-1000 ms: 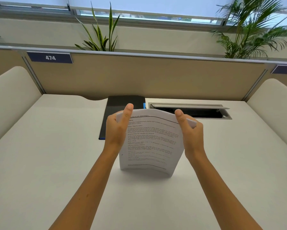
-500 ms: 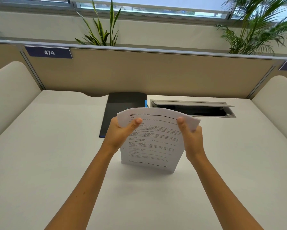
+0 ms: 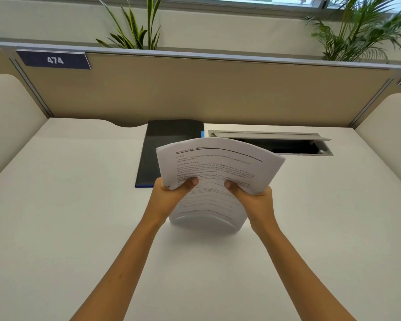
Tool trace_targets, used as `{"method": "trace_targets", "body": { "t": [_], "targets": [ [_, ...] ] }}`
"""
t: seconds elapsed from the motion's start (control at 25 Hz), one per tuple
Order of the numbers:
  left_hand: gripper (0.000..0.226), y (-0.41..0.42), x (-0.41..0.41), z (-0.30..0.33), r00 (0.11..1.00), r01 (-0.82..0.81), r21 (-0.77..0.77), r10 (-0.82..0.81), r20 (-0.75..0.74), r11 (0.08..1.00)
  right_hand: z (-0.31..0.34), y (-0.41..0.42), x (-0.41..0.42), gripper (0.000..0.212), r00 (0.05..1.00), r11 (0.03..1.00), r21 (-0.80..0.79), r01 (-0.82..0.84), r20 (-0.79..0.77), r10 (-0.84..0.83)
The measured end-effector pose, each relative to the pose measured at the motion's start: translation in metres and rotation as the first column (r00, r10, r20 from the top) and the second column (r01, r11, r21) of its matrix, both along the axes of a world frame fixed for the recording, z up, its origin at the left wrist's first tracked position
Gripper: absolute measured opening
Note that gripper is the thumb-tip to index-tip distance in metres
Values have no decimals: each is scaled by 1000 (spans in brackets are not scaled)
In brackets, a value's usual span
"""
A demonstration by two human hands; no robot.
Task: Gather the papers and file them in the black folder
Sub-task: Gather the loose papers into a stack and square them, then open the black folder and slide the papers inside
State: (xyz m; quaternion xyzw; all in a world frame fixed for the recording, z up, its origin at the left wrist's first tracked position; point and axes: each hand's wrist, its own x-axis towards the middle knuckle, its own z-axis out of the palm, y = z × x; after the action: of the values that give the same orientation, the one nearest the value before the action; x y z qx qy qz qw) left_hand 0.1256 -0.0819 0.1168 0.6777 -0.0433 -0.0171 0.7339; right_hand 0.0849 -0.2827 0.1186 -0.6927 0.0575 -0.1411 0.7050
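Papers (image 3: 218,167) held upright over desk (image 3: 55,228), one stack, bowed toward camera, printed side facing viewer. Lower edge at or just above desk surface; contact not determinable. Left hand (image 3: 169,200) closed on left edge of stack, thumb across front sheet. Right hand (image 3: 252,202) closed on right edge, thumb likewise on front. Both grips firm, fingers hidden behind stack. Top of stack fanned outward above hands, wider than bottom.

Folder (image 3: 169,147) black, flat on desk behind papers, closed, partly hidden by stack; blue strip visible at near edge and blue tab at right side. Not touching papers as far as can be judged. Cable tray (image 3: 271,144) just right of folder, lid raised. Partition (image 3: 194,89) behind desk, label "474" (image 3: 54,60) at upper left. Plants (image 3: 134,24) beyond partition, blurred.
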Motion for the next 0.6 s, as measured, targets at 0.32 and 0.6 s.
{"method": "trace_targets", "body": {
  "t": [0.32,0.6],
  "targets": [
    [29,0,2,-22,984,100,11,-97,-150,995,-22,-13,8,33,989,1000,-7,-20,-145,19],
    [22,-14,13,-60,817,133,9,-104,-567,991,-71,-24,16,37,896,989,-142,29,-436,-88]
  ]
}}
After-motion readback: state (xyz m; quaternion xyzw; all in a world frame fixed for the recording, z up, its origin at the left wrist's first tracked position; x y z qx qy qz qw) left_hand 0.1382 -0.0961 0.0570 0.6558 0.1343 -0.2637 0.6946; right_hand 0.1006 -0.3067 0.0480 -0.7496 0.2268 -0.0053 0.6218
